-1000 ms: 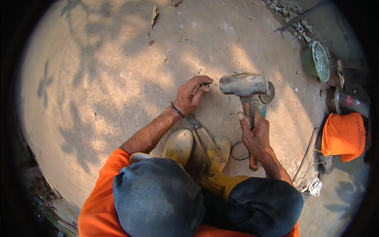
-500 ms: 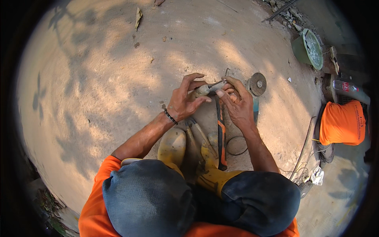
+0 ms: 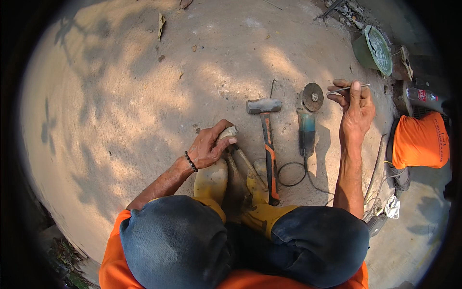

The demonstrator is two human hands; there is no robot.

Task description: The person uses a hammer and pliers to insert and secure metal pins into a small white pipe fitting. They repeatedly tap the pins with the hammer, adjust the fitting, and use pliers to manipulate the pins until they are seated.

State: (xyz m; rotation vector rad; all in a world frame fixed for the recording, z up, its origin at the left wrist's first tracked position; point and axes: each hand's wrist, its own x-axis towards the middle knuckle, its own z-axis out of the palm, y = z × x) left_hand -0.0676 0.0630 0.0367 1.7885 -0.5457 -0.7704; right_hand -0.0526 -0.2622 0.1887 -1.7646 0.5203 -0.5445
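Whitish rough lump [image 3: 229, 131] sits pinched in your left hand [image 3: 208, 145] at the frame's centre; your right hand [image 3: 357, 113] has just pulled away to the upper right, fingers closed on a thin metal rod [image 3: 340, 90], leaving rod and lump apart.

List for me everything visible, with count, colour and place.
Hammer: one, grey, orange handle, centre
Angle grinder: one, teal, right of hammer
Rod: one, grey, in right hand
Lump: one, whitish, in left hand
Bent wire: one, dark, beyond hammer
Handled tool: one, greyish, between boots
Bucket: one, green, upper right
Bottle: one, clear, far right
Shirt: one, orange, right
Leaf: one, yellowish, upper left
Rubble: many, grey, top right
Boots: two, yellow, below centre
Knees: two, blue, bottom
Hands: two, bare, flanking hammer
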